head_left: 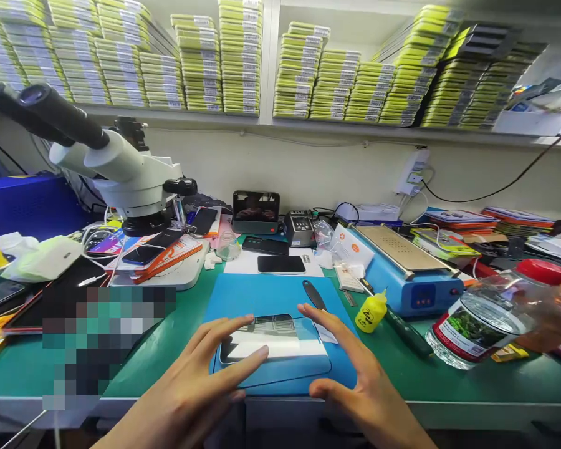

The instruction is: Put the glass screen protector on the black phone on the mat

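Both hands open, left hand and right hand with each grip spread flat on the phone lying on the blue mat at the desk's front edge; uneven press likely slides it or cracks glass.

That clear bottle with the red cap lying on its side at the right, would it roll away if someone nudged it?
Probably yes: the bottle lies on its side on the flat green bench, and its body looks round. It looks like thin clear plastic, mostly empty, so likely light and easy to shift. The yellow dropper bottle stands upright nearby and might be knocked over.
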Tool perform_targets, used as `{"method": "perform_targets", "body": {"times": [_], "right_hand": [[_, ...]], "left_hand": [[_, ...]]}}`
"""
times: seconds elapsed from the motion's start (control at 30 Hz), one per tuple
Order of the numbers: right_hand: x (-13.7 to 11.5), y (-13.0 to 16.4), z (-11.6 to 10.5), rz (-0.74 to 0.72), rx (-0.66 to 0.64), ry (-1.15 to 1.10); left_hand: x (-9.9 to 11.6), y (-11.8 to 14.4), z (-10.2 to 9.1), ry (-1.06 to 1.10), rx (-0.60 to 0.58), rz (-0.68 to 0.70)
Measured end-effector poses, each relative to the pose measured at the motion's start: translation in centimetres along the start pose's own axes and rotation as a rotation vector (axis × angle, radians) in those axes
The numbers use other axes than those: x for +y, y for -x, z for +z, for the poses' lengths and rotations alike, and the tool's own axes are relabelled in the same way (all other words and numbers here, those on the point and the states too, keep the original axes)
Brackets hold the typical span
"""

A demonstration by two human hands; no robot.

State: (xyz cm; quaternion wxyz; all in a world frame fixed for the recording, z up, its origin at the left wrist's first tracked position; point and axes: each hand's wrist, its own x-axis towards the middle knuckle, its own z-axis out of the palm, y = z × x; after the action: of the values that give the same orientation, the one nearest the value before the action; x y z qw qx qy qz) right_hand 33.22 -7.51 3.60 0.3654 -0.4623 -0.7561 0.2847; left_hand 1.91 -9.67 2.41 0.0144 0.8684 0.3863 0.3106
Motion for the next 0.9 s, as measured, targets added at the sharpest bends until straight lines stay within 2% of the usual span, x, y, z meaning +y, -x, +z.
{"method": "perform_targets", "body": {"times": [0.13, 0.27, 0.43, 0.63, 0.7, 0.8, 0.9], "right_hand": [[0.1, -0.7, 0.2, -0.032, -0.016, -0.047], [0.1, -1.0, 0.5, -0.047, -0.035, -0.060], [0.3, -1.4, 0.6, -0.008, -0.072, -0.016], [0.6, -2.8, 0.6, -0.078, -0.078, 0.041], [1.0, -3.5, 0.6, -0.082, -0.101, 0.061], [1.8, -4.8, 0.5, -0.078, -0.162, 0.092], [2.7, -5.8, 0.7, -0.056, -0.194, 0.131]], "left_hand": [[-0.1, 0.3, -0.4, 0.062, -0.011, 0.008], [-0.6, 0.6, 0.0, 0.065, -0.026, 0.005], [-1.2, 0.7, 0.3, 0.082, -0.023, -0.012], [-2.3, 0.5, 0.3, 0.092, -0.043, 0.016], [-2.8, 0.6, 0.6, 0.111, -0.081, -0.039], [-3.6, 0.7, 1.1, 0.164, -0.148, -0.235], [-4.5, 0.6, 1.6, 0.238, -0.162, -0.412]]}}
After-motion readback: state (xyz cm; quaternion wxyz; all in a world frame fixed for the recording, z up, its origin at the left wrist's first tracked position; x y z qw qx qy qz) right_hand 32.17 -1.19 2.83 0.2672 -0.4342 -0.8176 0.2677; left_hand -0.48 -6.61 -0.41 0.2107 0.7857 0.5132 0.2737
